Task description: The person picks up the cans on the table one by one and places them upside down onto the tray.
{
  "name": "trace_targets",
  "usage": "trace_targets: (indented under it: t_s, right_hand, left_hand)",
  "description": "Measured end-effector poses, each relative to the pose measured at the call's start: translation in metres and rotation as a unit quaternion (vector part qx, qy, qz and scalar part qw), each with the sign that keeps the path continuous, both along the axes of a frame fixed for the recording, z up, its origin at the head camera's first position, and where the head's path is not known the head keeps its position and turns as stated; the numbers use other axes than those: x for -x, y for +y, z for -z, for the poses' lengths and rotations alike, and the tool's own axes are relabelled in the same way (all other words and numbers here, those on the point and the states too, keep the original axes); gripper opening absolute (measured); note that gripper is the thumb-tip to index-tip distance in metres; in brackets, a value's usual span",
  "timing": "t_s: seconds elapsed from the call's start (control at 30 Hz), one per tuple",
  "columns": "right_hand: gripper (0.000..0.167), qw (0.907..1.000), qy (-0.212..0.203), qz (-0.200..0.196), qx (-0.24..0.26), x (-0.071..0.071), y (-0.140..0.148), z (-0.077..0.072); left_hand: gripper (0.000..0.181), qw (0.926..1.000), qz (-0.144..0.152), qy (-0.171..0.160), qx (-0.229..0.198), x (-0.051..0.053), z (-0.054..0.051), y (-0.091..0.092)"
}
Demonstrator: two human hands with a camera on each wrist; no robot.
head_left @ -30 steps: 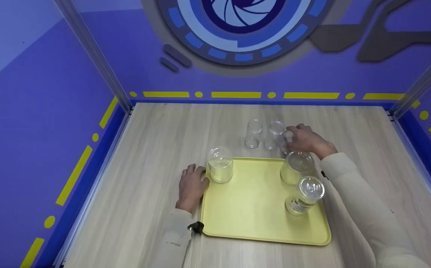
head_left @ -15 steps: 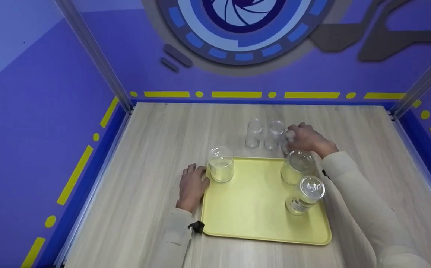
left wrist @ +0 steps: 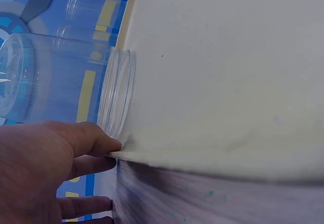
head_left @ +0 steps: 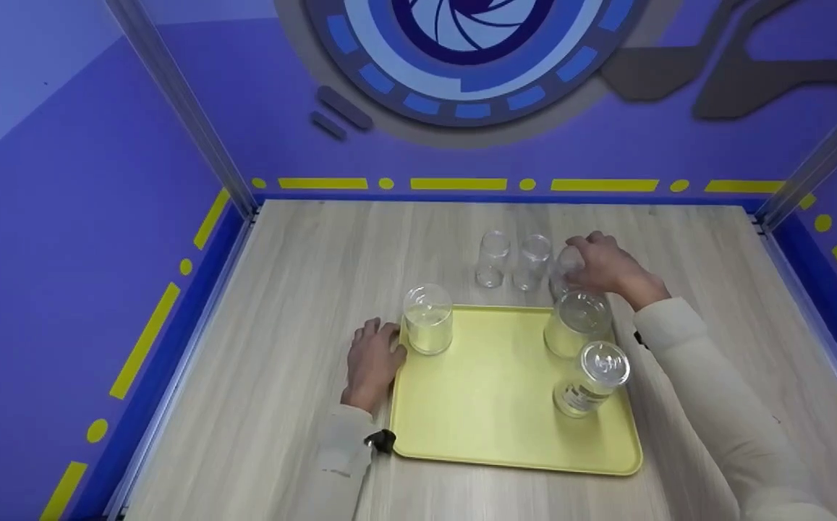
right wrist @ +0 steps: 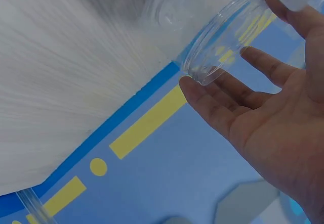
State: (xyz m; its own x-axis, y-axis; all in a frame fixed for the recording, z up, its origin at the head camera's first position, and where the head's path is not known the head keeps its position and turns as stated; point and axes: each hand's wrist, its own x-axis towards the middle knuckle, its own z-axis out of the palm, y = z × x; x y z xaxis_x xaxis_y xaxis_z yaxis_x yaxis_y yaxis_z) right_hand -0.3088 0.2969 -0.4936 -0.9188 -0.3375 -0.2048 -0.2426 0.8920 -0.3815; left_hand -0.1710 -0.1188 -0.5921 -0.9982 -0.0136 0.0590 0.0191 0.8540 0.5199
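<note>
At the tray's left rim, my left hand pinches the edge of the yellow tray; the left wrist view has the thumb on top and fingers beneath. Just beside it a clear jar stands mouth down on the tray. My right hand is behind the tray's far right corner, thumb and fingers around a slim clear jar. That jar's threaded rim faces the table in the right wrist view, with fingertips near it. The large jar partly hides its base in the head view.
Two slim clear jars stand left of the held one, behind the tray. A wide jar and a labelled jar stand close together on the tray's right side. Blue-purple walls enclose the wooden table.
My right hand has shifted slightly right and back, and the slim jar has moved a little right with it. The left hand, the tray and the other jars stay put.
</note>
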Motion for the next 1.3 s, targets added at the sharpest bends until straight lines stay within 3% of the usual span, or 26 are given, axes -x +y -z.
trace_targets:
  t_s: [0.4,0.53,0.73,0.97,1.3]
  right_hand:
    - [0.075,0.9986,0.05,0.0,0.018,-0.011,-0.002,-0.024]
    - [0.075,0.9976,0.065,-0.002,0.025,-0.017,-0.003,-0.032]
    - [0.072,0.9952,0.095,-0.012,0.024,-0.024,-0.004,-0.039]
    - [0.071,0.9928,0.115,-0.019,0.028,-0.03,-0.006,-0.047]
    - [0.071,0.9903,0.133,-0.026,0.03,-0.035,-0.01,-0.054]
  left_hand:
    - [0.033,1.0,-0.001,0.002,0.008,0.001,0.0,0.0]
    - [0.035,0.9999,-0.007,-0.012,0.007,0.002,0.001,0.0]
    - [0.035,0.9998,-0.011,-0.017,0.004,0.001,0.002,0.001]
    - [0.033,1.0,-0.003,0.006,0.003,-0.001,0.001,0.0]
    - [0.033,1.0,-0.003,-0.001,0.005,0.0,0.002,0.001]
